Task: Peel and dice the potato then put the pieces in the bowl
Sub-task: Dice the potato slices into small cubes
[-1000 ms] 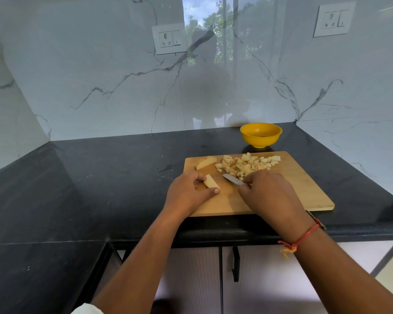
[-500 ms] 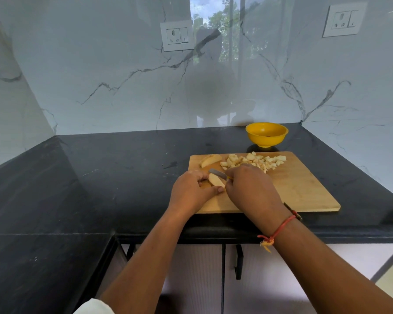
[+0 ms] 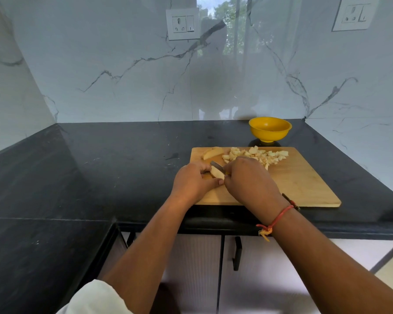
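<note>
Items present: one cutting board (image 3: 304, 184), one bowl (image 3: 270, 130), one knife (image 3: 216, 165). Potato: two larger uncut pieces, namely one wedge (image 3: 212, 152) and one strip (image 3: 216, 172), plus one heap of dice (image 3: 259, 155) too numerous to count. Also two sockets (image 3: 183, 24) (image 3: 355, 14) and two hands, one left hand (image 3: 192, 182) and one right hand (image 3: 251, 180).

The board (image 3: 300, 186) lies on the counter (image 3: 123, 166), the bowl (image 3: 270, 135) just behind it. Dice (image 3: 256, 153) sit along the board's back edge, a wedge (image 3: 211, 152) left of them. Nearer, a slice (image 3: 216, 172) and knife (image 3: 216, 165) lie between the left hand (image 3: 191, 182) and right hand (image 3: 250, 180).

One head cam, close, facing fwd/down across countertop (image 3: 100, 166) toward bowl (image 3: 270, 133).
</note>
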The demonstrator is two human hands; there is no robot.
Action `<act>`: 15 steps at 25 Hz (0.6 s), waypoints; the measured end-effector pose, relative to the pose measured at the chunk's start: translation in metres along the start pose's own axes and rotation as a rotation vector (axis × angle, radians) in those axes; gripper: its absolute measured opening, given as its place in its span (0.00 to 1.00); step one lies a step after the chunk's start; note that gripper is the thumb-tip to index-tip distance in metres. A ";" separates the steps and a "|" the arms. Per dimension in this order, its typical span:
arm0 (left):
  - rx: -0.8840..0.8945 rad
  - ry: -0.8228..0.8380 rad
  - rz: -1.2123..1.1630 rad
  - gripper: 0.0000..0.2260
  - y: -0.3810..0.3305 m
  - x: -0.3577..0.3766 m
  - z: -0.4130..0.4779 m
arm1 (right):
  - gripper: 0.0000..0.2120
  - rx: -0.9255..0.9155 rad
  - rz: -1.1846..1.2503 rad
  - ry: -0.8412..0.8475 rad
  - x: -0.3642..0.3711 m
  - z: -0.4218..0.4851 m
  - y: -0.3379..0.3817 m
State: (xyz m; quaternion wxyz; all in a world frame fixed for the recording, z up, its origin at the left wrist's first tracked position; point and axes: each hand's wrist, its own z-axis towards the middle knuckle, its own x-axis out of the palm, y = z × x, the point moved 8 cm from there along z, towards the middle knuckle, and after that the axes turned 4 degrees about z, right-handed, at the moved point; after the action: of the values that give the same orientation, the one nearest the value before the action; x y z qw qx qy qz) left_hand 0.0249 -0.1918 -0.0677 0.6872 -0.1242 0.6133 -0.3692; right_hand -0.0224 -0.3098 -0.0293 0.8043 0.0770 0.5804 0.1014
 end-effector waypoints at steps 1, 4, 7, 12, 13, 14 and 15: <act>-0.004 0.006 0.004 0.13 0.000 0.000 0.000 | 0.13 0.004 -0.002 -0.002 0.001 0.002 0.002; -0.006 0.015 0.016 0.10 -0.001 0.000 0.001 | 0.13 0.009 -0.021 -0.011 0.002 0.003 0.004; 0.007 -0.028 0.029 0.09 -0.004 -0.003 0.001 | 0.13 0.021 -0.047 0.009 0.004 0.001 0.004; -0.003 0.013 0.042 0.09 -0.004 -0.002 0.002 | 0.14 0.038 -0.057 0.075 0.004 0.003 0.004; -0.007 0.044 0.056 0.09 -0.005 -0.001 0.003 | 0.14 0.044 -0.042 0.100 0.002 0.002 0.002; -0.013 0.075 0.076 0.08 -0.008 0.001 0.004 | 0.14 0.055 -0.005 0.109 -0.001 0.001 -0.002; -0.011 0.092 0.096 0.09 -0.010 0.003 0.005 | 0.14 0.072 0.051 0.107 -0.006 -0.001 -0.008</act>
State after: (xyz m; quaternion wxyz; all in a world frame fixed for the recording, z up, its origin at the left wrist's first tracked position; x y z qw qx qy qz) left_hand 0.0259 -0.2027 -0.0624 0.6745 -0.0816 0.6514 -0.3378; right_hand -0.0242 -0.3192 -0.0261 0.7660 0.1152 0.6237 0.1049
